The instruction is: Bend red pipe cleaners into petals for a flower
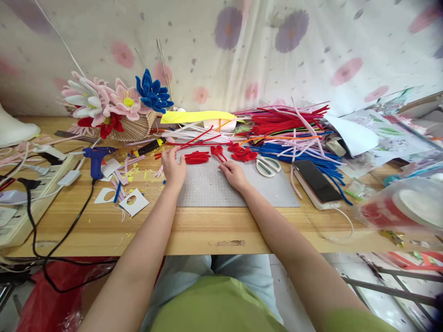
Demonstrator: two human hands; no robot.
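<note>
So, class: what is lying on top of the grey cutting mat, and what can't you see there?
On the grey cutting mat lie bent red pipe-cleaner pieces, white scissors and both hands, left hand and right hand. Whatever lies beneath the palms is covered.

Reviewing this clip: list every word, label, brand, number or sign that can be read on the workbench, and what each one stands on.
No legible text in this view.
Cutting mat: printed grid only, any markings too small to read.
Phone: screen dark, nothing shown.
Printed sheets at right: pictures, any wording blurred.
Blue glue gun: no readable label.
Clear container with red band: blurred.
</note>
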